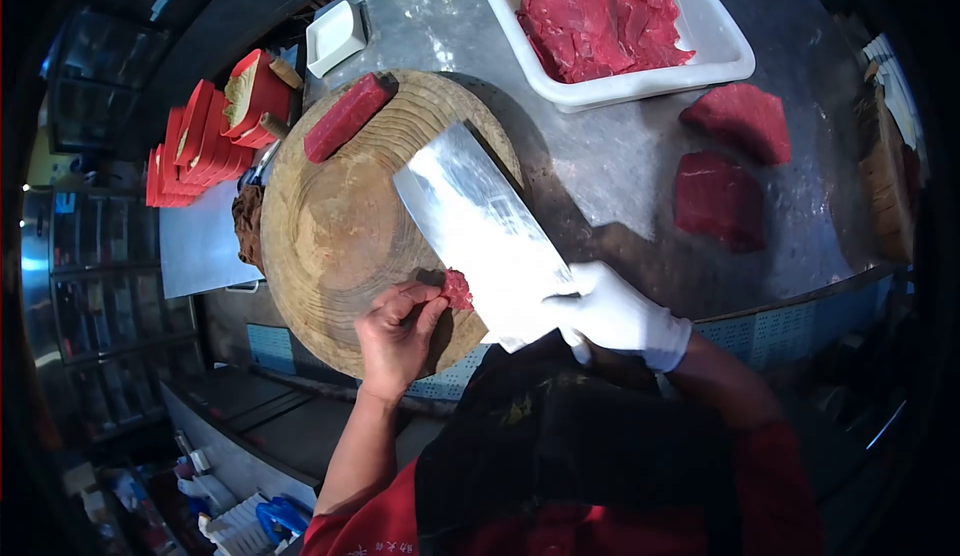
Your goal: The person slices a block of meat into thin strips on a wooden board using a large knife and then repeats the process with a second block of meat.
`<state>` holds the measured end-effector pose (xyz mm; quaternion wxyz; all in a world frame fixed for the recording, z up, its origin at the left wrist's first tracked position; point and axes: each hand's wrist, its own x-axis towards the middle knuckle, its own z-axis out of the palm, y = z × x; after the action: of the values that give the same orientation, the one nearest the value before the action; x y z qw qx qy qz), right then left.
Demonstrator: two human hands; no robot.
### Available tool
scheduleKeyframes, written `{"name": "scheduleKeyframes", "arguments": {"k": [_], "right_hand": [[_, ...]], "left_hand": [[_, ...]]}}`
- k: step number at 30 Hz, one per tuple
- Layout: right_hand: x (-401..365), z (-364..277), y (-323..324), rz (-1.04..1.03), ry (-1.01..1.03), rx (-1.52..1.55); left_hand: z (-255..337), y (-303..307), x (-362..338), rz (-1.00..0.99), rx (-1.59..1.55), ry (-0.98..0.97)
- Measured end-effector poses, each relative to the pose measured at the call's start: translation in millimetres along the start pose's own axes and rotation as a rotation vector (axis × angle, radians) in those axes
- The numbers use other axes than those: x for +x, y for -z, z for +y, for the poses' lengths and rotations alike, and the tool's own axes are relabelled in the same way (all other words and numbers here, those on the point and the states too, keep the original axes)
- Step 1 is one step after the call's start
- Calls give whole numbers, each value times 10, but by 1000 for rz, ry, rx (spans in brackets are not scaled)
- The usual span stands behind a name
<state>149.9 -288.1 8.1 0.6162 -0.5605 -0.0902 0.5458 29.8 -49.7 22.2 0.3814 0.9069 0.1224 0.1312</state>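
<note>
My bare left hand (395, 336) pinches a small piece of raw red meat (457, 290) near the front edge of a round wooden chopping block (350, 211). In a white glove, my right hand (615, 316) grips a broad cleaver (485, 226); its handle is hidden by the glove. The shiny blade lies over the right part of the block, tilted toward the back left, with its near end close beside the small piece. Farther back on the block rests a long strip of red meat (347, 118).
A white tub (560, 94) of sliced red meat stands on the metal counter (600, 146). Two meat chunks (718, 201) lie right of it. A small white dish (335, 38) sits behind the block, and red containers (205, 136) stack at left.
</note>
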Motion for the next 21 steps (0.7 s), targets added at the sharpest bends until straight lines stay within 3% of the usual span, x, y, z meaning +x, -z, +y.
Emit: {"name": "scheduleKeyframes", "arguments": {"k": [2, 4, 12, 14, 21], "right_hand": [[-124, -8, 73, -13, -101, -14], [-162, 170, 127, 17, 26, -149], [3, -12, 52, -41, -123, -6], [60, 18, -3, -23, -19, -7], [323, -45, -169, -4, 35, -55]], "left_hand": [[-47, 25, -16, -18, 48, 8], [28, 28, 13, -42, 63, 12], [46, -7, 27, -55, 49, 6], [48, -1, 22, -53, 89, -33], [30, 26, -18, -20, 73, 54]]}}
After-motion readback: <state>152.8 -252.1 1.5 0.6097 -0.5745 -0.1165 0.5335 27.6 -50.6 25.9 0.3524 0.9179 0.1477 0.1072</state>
